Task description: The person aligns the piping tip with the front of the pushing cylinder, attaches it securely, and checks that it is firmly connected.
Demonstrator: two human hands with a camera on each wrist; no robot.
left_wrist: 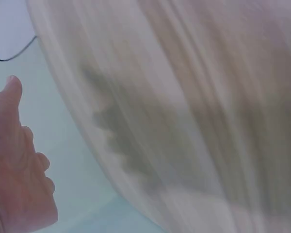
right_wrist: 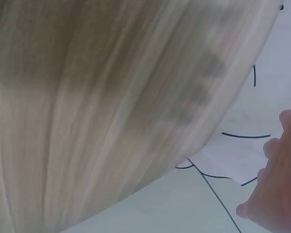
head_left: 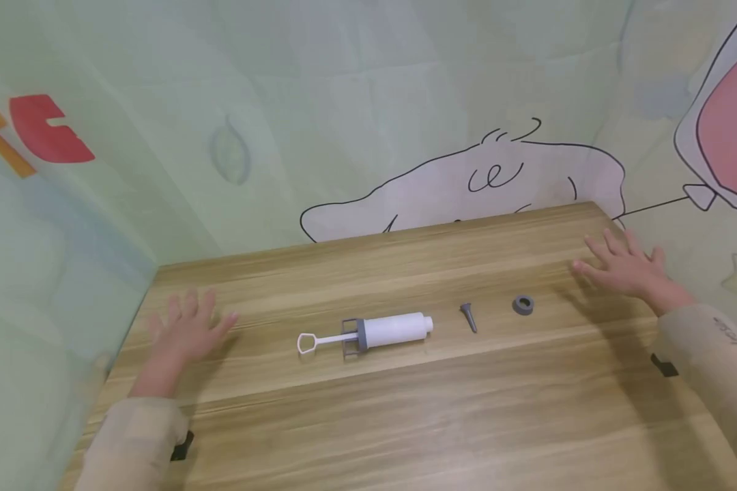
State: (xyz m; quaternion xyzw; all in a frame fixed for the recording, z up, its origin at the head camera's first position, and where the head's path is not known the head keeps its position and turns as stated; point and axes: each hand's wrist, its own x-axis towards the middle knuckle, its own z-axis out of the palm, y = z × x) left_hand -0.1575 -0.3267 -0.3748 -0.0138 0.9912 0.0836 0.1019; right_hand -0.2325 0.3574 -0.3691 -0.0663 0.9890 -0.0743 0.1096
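A white syringe-like pump [head_left: 396, 330] lies on the wooden table in the head view, its loop-ended plunger pointing left and a grey collar [head_left: 361, 335] round the barrel. To its right is a small grey tapered nozzle-like piece [head_left: 469, 318], and beyond that a grey ring [head_left: 523, 305]. My left hand [head_left: 187, 331] hovers over the left side of the table, fingers spread, holding nothing. Over the right edge, my right hand [head_left: 625, 267] is likewise spread and bare, nearest to the ring. Both wrist views show the hands apart from all three things.
The wooden table [head_left: 405, 423] meets a pale green printed curtain [head_left: 282, 102] at its back and sides. Light sleeves [head_left: 132, 436] cover both forearms, with a black strap piece [head_left: 665, 365] under the right one. Hand shadows fall on the tabletop.
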